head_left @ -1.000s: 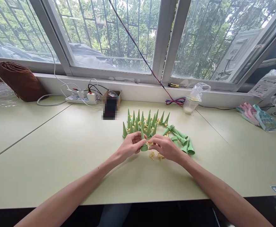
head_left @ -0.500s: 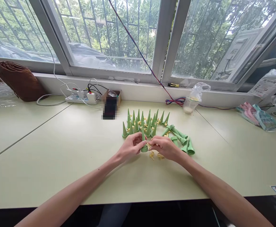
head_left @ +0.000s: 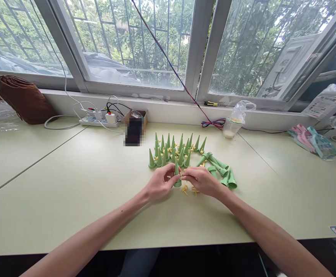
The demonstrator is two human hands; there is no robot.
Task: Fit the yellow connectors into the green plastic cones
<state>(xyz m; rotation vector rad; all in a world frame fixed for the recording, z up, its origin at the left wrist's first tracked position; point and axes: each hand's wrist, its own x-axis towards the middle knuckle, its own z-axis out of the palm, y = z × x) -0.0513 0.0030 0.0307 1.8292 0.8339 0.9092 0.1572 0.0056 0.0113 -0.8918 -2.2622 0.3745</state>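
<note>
So the green cone (head_left: 176, 168) is right between the two hands, point up and pretty much upright, wide collar at the bottom. Can't tell if that collar touches the table (head_left: 70, 192) or sits just off it. Looks like light, stiff plastic to me, so I doubt it'd squash or break easily. The taper might be a bit slippery up near the tip, so I'd grab it low, just above the collar, which is about where the left hand (head_left: 160, 184) has it: thumb on the near side, fingers curled behind, closed only as far as the cone's width.

The right hand (head_left: 202, 180) comes in from the cone's right, palm mostly down, fingers bunched, tips nearly together and pinching a small yellow piece (head_left: 182, 177) beside the cone. Most of that bit is hidden, fwiw. Both forearms angle in from the near edge.

Moving out from the held cone: loose yellow bits (head_left: 184, 189) just to its right and a little nearer the person, a crowd of standing cones (head_left: 152, 159) beyond it, mostly with yellow bits at their sides, and a pile of loose cones (head_left: 220, 168) off to its right past the right hand's fingers, several lying down.
</note>
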